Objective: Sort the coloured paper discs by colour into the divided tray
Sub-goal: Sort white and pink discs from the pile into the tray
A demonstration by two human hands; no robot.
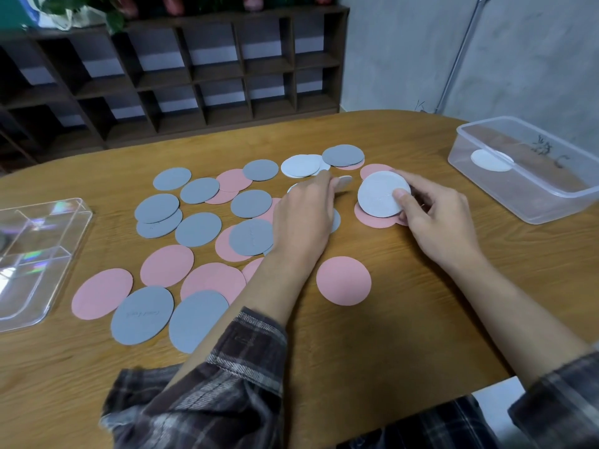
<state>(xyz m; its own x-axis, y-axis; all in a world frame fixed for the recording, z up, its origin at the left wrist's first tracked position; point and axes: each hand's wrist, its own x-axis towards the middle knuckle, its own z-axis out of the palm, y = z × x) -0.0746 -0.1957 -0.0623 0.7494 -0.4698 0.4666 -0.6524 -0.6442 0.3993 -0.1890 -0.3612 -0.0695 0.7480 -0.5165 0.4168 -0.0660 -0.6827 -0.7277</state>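
Right hand (pixel 434 218) pinched white disc (pixel 379 196), centre-right; left hand (pixel 304 222) palm-down over discs (pixel 251 236) beside it, grip indiscernible; tray (pixel 48 254) at left edge.

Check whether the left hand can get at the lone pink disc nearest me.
Probably yes. The pink disc lies alone and uncovered on the table, nearer the person than the left hand, which need only draw back. The right hand, holding a white disc, sits off to the side.
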